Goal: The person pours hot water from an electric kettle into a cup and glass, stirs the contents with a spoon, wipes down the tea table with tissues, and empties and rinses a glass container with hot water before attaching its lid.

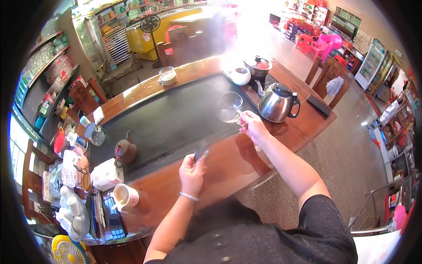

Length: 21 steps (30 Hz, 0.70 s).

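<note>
My right hand (255,127) is closed around the handle of a clear glass pitcher (230,107), held up over the right end of the black tea tray (171,108). A dark round lid (202,151) is pinched between the fingers of my left hand (191,171), above the front edge of the tray and apart from the pitcher. The steel kettle (275,105) with its black lid and handle stands just right of the pitcher. On the tray's left part sits a brown clay teapot (126,151).
Behind the kettle are a white pot (241,76) and a lidded pan (257,67). A glass cup (167,76) stands along the far edge. To the left lie a paper cup (125,196), a tissue pack (107,174) and a glass jar (95,134). Wooden chairs (327,79) surround the table.
</note>
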{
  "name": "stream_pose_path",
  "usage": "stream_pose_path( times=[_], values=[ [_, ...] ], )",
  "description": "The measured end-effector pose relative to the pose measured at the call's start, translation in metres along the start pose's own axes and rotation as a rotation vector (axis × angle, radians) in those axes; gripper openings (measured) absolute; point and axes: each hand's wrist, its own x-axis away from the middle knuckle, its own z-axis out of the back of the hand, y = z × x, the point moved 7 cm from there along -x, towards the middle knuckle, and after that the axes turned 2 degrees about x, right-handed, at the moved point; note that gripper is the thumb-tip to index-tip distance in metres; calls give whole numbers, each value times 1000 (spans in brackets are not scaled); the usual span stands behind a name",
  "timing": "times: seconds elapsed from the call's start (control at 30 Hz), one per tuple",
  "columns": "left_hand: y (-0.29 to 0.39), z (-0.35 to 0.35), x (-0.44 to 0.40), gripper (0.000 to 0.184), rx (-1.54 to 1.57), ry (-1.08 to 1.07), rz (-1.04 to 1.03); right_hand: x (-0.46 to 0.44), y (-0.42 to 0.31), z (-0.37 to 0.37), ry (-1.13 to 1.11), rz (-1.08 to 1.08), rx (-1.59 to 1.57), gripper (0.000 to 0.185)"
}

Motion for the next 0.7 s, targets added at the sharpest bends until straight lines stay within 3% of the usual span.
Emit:
stream_pose_path(
  times=[0.27, 0.57, 0.63, 0.7],
  values=[
    [3, -3, 1, 8, 22, -9, 29, -38, 28, 3, 115, -45, 218, 28],
    [7, -5, 2, 6, 39, -7, 36, -21, 7, 2, 260, -50, 450, 41],
    [6, -4, 2, 6, 35, -4, 33, -3, -13, 5, 342, 61, 406, 34],
    [5, -4, 1, 6, 35, -2, 31, 1, -32, 40, 438, 478, 682, 33]
  ],
)
